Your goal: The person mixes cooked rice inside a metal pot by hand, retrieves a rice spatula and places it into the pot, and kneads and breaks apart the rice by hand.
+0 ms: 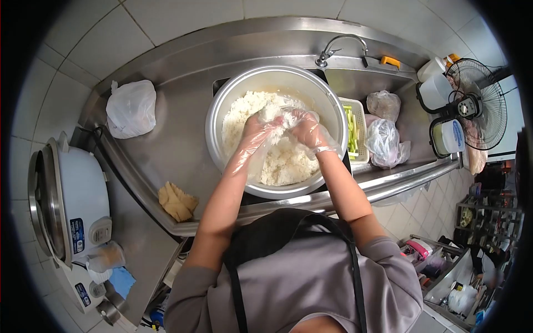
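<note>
A large round metal pot [224, 158] holds a heap of white rice [286, 166]. Inside its rim are both my hands, in clear plastic gloves. My left hand [260, 132], its fingers curled, has a clump of rice at the fingertips. Close beside it, near the pot's middle, my right hand [304, 129] is bent inward, with rice between the two hands. The gloves and rice partly hide the fingers. Something pale and rounded shows behind my right hand, too covered to name.
Right of the pot, a white basket [362, 150] holds green stalks, beside plastic bags [384, 139] in the sink. A faucet [327, 54] stands behind. Leftward are a white bag [131, 109], a tan cloth [177, 201] and a rice cooker [83, 194]. A fan [472, 105] stands far right.
</note>
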### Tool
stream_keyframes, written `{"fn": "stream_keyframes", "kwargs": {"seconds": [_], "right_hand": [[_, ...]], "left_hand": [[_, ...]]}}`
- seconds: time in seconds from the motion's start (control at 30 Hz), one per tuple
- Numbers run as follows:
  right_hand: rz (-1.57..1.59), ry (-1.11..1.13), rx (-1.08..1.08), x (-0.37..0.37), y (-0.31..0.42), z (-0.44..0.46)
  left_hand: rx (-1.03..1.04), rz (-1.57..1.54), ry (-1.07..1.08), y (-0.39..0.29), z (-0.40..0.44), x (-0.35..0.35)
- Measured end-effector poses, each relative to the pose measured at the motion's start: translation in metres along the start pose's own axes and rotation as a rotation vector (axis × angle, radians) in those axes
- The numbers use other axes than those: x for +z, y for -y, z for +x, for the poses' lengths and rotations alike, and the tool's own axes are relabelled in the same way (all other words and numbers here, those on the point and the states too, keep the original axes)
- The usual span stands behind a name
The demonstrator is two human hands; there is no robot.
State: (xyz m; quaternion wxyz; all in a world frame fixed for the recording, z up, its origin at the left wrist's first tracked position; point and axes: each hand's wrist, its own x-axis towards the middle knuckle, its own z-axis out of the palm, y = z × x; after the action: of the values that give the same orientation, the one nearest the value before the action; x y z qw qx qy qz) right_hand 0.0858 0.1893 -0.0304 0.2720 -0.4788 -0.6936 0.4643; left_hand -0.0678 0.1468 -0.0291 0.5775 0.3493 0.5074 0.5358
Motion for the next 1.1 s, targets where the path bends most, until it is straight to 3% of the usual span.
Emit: {"fn": "stream_keyframes", "kwargs": {"seconds": [0.17,0.3,0.4,0.43,0.5,0.53,0.57,0.6,0.67,0.7,0.77,0.9,0.97,1.03,1.1], "right_hand": [[-0.125,-0.096,0.089,-0.008,0.008,-0.007],[-0.215,0.015,0.138,-0.011,-0.013,-0.004],[-0.215,0.127,0.098,-0.015,-0.012,-0.011],[-0.212,0.207,0.101,-0.020,-0.006,-0.012],[-0.208,0.263,0.004,-0.021,-0.024,-0.008],[-0.262,0.307,0.093,-0.020,-0.027,0.000],[-0.314,0.351,0.185,-0.020,-0.031,0.010],[-0.365,0.397,0.283,-0.017,-0.035,0.013],[-0.155,0.411,0.246,0.004,-0.056,0.014],[-0.050,0.417,0.226,0.014,-0.063,0.012],[-0.267,0.450,0.073,0.031,-0.063,0.002],[-0.530,0.504,-0.126,0.050,-0.042,-0.019],[-0.624,0.366,-0.108,0.073,-0.044,-0.027],[-0.678,0.201,-0.015,0.092,-0.030,-0.029],[-0.511,0.121,-0.136,0.100,-0.057,-0.015]], "left_hand": [[0.044,0.127,-0.047,0.000,0.009,0.001],[-0.025,0.357,-0.097,-0.026,-0.009,0.010],[0.057,0.441,-0.157,0.010,0.001,-0.002],[-0.186,0.253,0.033,-0.010,-0.010,-0.005],[-0.241,0.228,-0.105,0.027,-0.001,-0.018],[-0.270,0.216,-0.173,0.028,-0.003,-0.020],[-0.261,0.205,-0.018,0.030,-0.015,-0.030],[-0.227,0.416,0.025,0.043,-0.012,-0.043],[-0.134,0.833,0.108,0.090,0.005,-0.069],[-0.110,0.806,-0.009,0.103,0.006,-0.071],[-0.196,0.704,-0.099,0.106,-0.004,-0.070],[-0.067,0.310,-0.153,0.162,0.002,-0.075],[-0.419,0.108,-0.229,0.141,0.015,-0.062],[-0.250,-0.018,-0.243,0.096,-0.005,-0.029],[-0.156,-0.136,-0.179,0.120,0.007,-0.034]]}}
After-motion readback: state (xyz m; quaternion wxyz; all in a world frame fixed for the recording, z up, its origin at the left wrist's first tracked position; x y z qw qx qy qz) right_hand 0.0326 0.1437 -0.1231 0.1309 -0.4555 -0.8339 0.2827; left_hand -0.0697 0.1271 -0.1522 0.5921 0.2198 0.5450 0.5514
